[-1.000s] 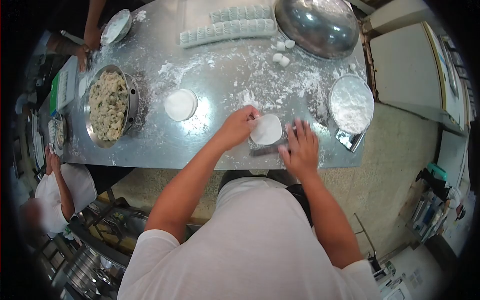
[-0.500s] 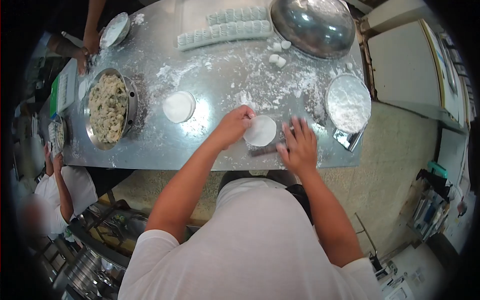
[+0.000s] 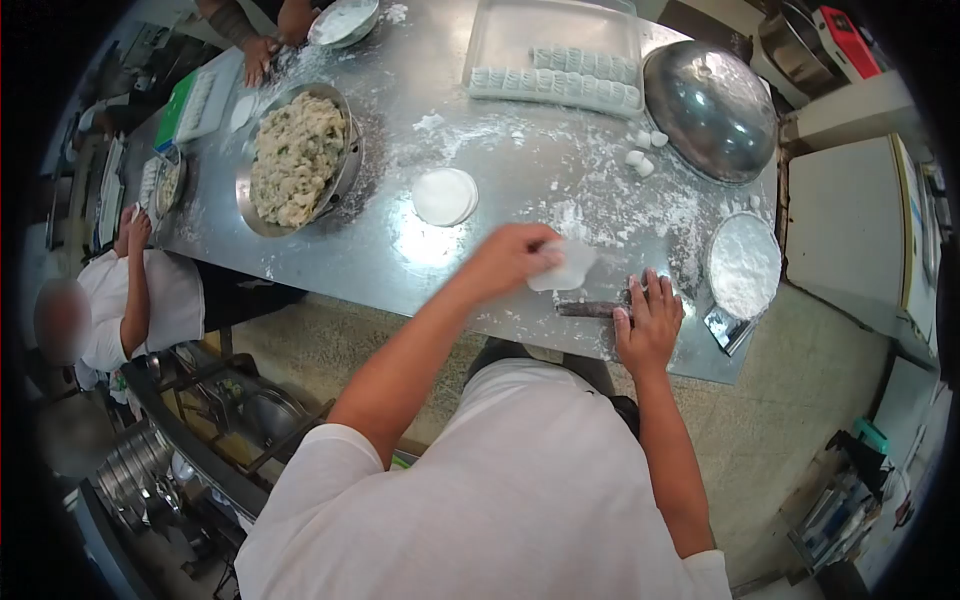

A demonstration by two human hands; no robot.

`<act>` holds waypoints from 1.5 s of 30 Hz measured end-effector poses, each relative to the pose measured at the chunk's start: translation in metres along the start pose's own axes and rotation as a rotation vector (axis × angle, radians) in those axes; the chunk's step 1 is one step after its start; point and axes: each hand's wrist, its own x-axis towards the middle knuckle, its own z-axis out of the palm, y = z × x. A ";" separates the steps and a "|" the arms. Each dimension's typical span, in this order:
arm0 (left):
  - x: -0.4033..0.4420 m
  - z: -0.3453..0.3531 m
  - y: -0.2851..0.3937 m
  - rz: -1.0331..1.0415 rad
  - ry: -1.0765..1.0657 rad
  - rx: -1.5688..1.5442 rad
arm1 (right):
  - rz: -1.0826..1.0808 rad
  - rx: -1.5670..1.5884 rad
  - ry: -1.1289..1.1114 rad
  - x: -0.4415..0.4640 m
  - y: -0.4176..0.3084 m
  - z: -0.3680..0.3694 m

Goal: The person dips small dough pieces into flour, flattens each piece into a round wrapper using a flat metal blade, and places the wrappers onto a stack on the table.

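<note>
A thin round dough wrapper (image 3: 572,268), smeared by motion, is pinched at its left edge in my left hand (image 3: 515,258), a little above the table. My right hand (image 3: 650,325) lies with fingers stretched and spread over the right end of a short dark rolling pin (image 3: 588,309); its palm covers that end. The pin's left part shows on the floured metal table (image 3: 390,255). To the left of my left hand is a stack of round wrappers (image 3: 444,197). Flour (image 3: 744,262) fills a bowl right of my right hand, with a metal scraper (image 3: 728,330) beside it.
Filling (image 3: 297,158) heaps in a metal bowl at left. A clear tray (image 3: 510,30) holds rows of dumplings, beside an overturned metal bowl (image 3: 710,110) and several dough pieces (image 3: 642,163). Co-workers' hands (image 3: 260,60) are at the far left; another person (image 3: 150,290) stands at left.
My left hand has lifted the wrapper off the table, away from the pin. The rolling pin, blurred before, now shows sharply under my right hand. The whole view has turned and shifted.
</note>
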 end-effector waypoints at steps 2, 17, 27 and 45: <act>-0.014 -0.041 -0.017 -0.044 0.139 -0.255 | 0.008 -0.034 0.006 0.000 0.001 0.000; 0.000 -0.127 -0.089 -0.105 0.552 -0.121 | 0.022 -0.012 0.092 0.006 0.000 0.002; 0.144 0.023 0.036 0.431 0.327 0.526 | 0.063 0.076 0.069 0.004 0.001 -0.001; 0.189 0.162 0.162 0.377 -0.101 0.303 | 0.047 0.290 0.143 -0.004 0.011 0.004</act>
